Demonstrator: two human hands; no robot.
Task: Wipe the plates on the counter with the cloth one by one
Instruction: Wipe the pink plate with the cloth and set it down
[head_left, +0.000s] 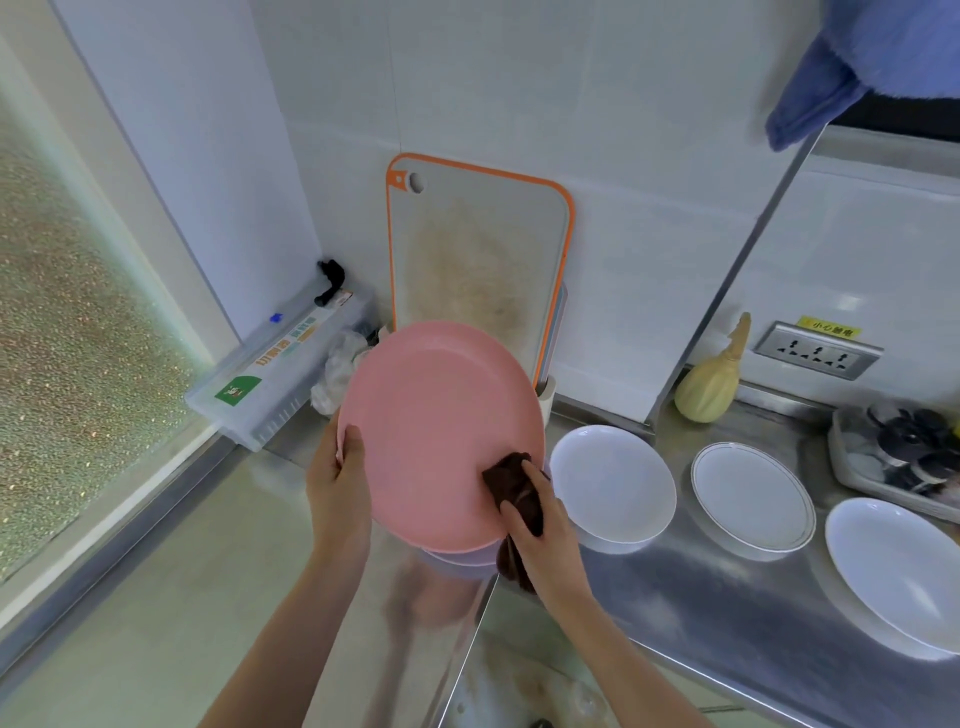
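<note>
A large pink plate (436, 426) is held tilted above the steel counter (727, 597). My left hand (337, 483) grips its left rim. My right hand (540, 525) presses a dark brown cloth (514, 483) against the plate's lower right face, and part of the cloth hangs below the hand. Under the pink plate another pale plate (457, 564) peeks out on the counter. Three white plates lie to the right: one (613, 483) beside the pink plate, one with a thin rim line (753, 493), and one (898, 566) at the frame's right edge.
An orange-edged cutting board (478, 260) leans on the wall behind the plate. A clear box (280, 374) sits at the left, a yellow gourd-shaped thing (709, 384) and a tray of dark items (898, 452) at the right. A blue towel (852, 62) hangs above.
</note>
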